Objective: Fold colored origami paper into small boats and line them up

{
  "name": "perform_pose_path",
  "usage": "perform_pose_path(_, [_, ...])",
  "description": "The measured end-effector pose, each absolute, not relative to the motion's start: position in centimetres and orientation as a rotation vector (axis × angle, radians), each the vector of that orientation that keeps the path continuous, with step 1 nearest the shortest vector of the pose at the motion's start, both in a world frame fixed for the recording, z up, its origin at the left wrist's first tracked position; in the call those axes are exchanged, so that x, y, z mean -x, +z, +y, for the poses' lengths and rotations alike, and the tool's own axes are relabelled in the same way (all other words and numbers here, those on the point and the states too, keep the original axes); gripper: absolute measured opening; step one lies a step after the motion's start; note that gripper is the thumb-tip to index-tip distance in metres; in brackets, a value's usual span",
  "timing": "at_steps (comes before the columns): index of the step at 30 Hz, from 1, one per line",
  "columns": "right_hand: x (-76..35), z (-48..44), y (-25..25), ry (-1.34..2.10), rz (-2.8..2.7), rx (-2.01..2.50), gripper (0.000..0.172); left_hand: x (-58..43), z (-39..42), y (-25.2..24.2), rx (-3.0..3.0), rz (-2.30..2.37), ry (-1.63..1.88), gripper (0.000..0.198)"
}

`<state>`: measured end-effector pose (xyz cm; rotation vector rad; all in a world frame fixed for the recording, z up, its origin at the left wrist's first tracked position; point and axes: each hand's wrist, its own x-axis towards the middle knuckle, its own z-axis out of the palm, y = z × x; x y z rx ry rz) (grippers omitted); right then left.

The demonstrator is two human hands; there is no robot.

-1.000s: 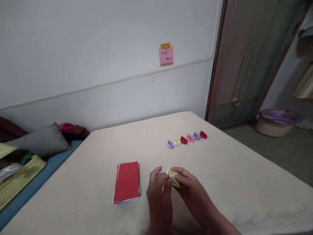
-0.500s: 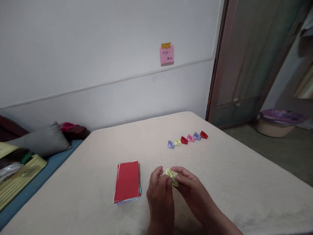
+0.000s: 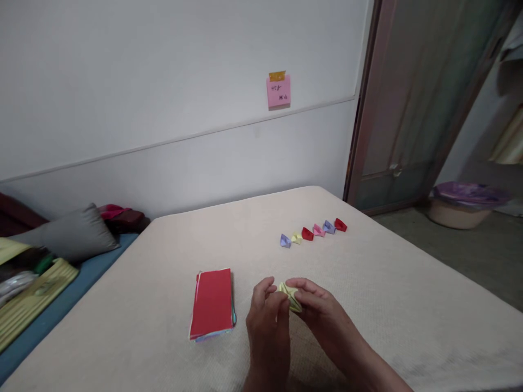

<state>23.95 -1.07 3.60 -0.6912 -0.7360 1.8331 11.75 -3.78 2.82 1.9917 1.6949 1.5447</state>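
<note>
A bare mattress (image 3: 392, 283) with a cream, finely textured cover filled the lower part of the view. Left of centre on it lay a neat stack of origami paper (image 3: 211, 304), with a red sheet on top and thin pale-blue and teal edges showing along its lower and right sides. Farther back, well apart from the stack, six small folded paper boats (image 3: 312, 231) sat in a slanting row, each just beside the next: lilac, yellow, red, pink, lilac and red, from left to right.
</note>
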Motion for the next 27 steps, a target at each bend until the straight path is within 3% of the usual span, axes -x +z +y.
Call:
perform_pose_path(12, [-24.6, -0.3, 3.3, 1.539, -1.057, 0.923, 0.016, -11.2, -3.7, 3.8, -1.678, 1.653, 1.601, 0.015])
perform_pose_path(18, [-25.2, -0.4, 3.9, 1.006, -1.619, 0.906, 0.023, -10.7, -3.9, 3.9, -1.899, 1.732, 1.411, 0.022])
perform_pose_path(27, [-25.2, -1.0, 3.4, 0.606, -1.933, 1.004, 0.022, -10.9, -3.8, 3.3, -2.231, 1.743, 1.302, 0.024])
